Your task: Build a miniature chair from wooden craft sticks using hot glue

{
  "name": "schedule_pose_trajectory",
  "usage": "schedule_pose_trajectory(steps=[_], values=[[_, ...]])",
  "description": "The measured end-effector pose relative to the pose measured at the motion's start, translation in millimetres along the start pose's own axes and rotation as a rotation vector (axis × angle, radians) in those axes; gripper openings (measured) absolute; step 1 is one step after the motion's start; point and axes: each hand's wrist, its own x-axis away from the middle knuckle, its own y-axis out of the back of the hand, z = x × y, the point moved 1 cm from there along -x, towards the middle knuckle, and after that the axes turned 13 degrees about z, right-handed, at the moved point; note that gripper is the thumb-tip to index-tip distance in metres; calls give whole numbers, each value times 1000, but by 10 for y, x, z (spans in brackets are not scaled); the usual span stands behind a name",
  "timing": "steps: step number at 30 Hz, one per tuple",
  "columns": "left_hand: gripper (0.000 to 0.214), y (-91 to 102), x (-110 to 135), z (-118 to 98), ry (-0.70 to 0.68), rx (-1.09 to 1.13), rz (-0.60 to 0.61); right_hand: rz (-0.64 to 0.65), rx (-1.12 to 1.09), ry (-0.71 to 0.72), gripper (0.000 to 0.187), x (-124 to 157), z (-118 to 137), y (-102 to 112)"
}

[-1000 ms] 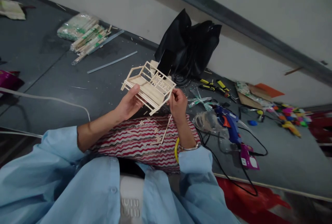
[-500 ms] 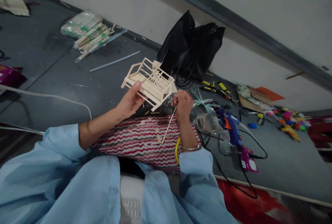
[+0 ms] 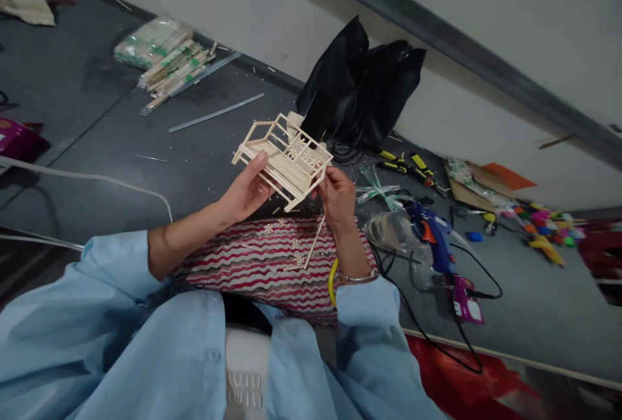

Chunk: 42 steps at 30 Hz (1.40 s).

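Observation:
Between my hands is a miniature wooden bench [image 3: 286,167] made of thin sticks, with a slatted back and side rails, tilted above the striped cushion. My left hand [image 3: 250,190] grips its front left part, thumb on the seat edge. At the bench's right end, my right hand [image 3: 339,196] has its fingers closed around the corner; the fingertips are partly hidden. Below, on the red and white striped cushion [image 3: 262,271], lie small wooden flower shapes [image 3: 297,258] and a thin wooden stick [image 3: 315,242] slanting up toward my right hand.
A black bag [image 3: 359,83] stands against the wall. To the right are a blue glue gun [image 3: 432,232] with its cord, yellow-black pliers [image 3: 393,164] and colourful pompoms [image 3: 544,219]. Packs of sticks [image 3: 179,70] and a metal strip [image 3: 216,113] lie at the left.
My right hand has moved up from beside the bench and taken hold of its right end. The bench has shifted slightly right.

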Motion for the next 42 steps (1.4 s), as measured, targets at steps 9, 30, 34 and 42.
schedule_pose_trajectory(steps=[9,30,34,42], values=[[46,15,-18,-25,63,84,-15,11,-153,-60,50,8,100,39],[54,28,-18,-54,63,-82,31,42,170,51,23,47,108,38],[56,17,-39,-119,-2,-117,-6,-89,146,54,21,7,112,90],[43,99,-97,-121,-30,-305,-49,-102,61,9,47,-64,159,60]])
